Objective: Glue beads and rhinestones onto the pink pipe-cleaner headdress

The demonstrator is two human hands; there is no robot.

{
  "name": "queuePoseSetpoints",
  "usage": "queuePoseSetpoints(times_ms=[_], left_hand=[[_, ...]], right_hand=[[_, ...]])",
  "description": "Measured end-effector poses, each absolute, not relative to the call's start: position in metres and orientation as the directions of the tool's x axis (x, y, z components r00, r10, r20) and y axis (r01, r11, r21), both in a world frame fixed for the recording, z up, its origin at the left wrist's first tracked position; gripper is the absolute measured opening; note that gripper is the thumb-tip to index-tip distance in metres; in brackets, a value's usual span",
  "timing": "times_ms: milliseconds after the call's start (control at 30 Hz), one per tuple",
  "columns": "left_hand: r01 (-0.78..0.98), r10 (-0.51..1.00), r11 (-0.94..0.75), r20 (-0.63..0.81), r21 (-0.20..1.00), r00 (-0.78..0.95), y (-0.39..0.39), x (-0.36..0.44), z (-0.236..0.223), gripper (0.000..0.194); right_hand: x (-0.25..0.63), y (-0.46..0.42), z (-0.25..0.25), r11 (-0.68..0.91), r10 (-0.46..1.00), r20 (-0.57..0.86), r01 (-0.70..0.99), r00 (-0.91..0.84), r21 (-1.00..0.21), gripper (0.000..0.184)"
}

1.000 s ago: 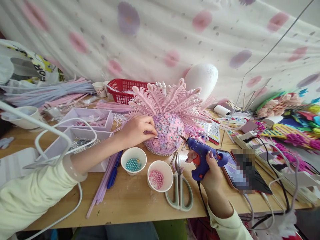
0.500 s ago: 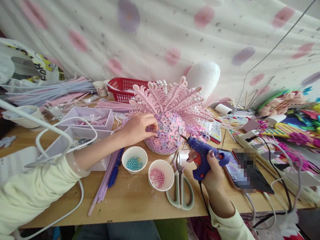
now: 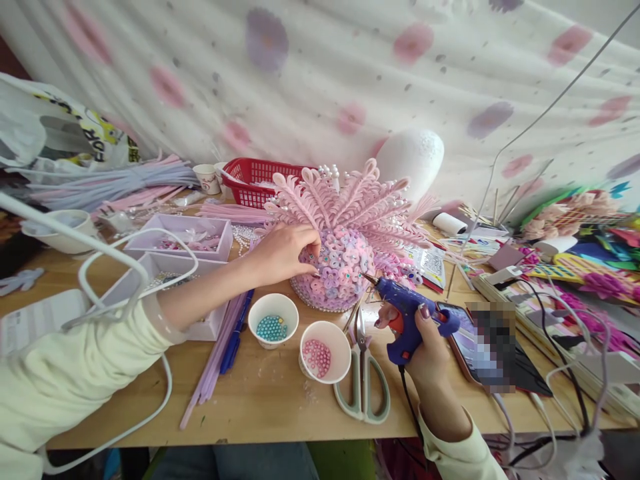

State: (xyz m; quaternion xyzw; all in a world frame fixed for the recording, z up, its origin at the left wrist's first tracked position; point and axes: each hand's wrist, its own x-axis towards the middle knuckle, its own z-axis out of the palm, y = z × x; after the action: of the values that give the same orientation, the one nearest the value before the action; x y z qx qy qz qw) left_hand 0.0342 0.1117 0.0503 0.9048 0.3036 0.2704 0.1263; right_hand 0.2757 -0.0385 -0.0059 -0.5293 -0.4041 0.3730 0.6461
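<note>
A dome-shaped ornament [image 3: 336, 270] covered in small pink and lilac flowers, with curled pink fuzzy fronds [image 3: 345, 200] behind it, stands mid-table. My left hand [image 3: 290, 253] reaches to its left side, thumb and curled fingertips brought close together against the flowers; whatever is between them is too small to see. A blue hot glue gun [image 3: 407, 313] is gripped in my right hand [image 3: 427, 340], its nozzle at the ornament's right side. In front stand a paper cup of teal beads [image 3: 273, 327], a paper cup of pink beads [image 3: 320, 353] and grey-handled scissors [image 3: 363, 380].
Left are white boxes of trimmings [image 3: 185, 233], a blue pen [image 3: 233, 347], lilac fuzzy stems [image 3: 207, 373] and a looping white cable [image 3: 165, 373]. A red basket [image 3: 255, 180] and a white head form [image 3: 413, 160] stand behind. Right lies a phone [image 3: 465, 347] near several cables.
The whole view has shifted slightly, with things appearing a little further right and lower. My left hand stays at the flowers, and the glue gun's nozzle remains beside the ornament.
</note>
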Motion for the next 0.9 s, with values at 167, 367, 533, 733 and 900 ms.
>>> queuePoseSetpoints(times_ms=[167,367,533,733,900], left_hand=[[0.465,0.640,-0.761,0.405,0.453,0.653,0.112,0.033,0.050,0.023],[0.440,0.664,-0.735,0.417,0.516,0.620,0.112,0.035,0.050,0.022],[0.201,0.736,-0.610,0.452,0.767,0.504,0.107,0.034,0.053,0.018],[0.038,0.691,-0.108,0.047,0.993,0.722,0.094,0.019,0.064,0.032],[0.145,0.795,-0.181,0.058,0.973,0.604,0.087,-0.025,0.075,0.026]], right_hand=[[0.276,-0.038,-0.008,0.152,0.904,0.106,-0.080,0.415,-0.985,0.059],[0.277,-0.041,-0.007,0.154,0.920,0.121,-0.060,0.372,-0.986,0.058],[0.276,-0.040,-0.004,0.173,0.902,0.156,-0.005,0.401,-0.985,0.061],[0.281,-0.038,-0.010,0.154,0.867,0.124,-0.021,0.483,-0.988,0.060],[0.286,-0.036,-0.016,0.162,0.873,0.125,-0.040,0.472,-0.986,0.054]])
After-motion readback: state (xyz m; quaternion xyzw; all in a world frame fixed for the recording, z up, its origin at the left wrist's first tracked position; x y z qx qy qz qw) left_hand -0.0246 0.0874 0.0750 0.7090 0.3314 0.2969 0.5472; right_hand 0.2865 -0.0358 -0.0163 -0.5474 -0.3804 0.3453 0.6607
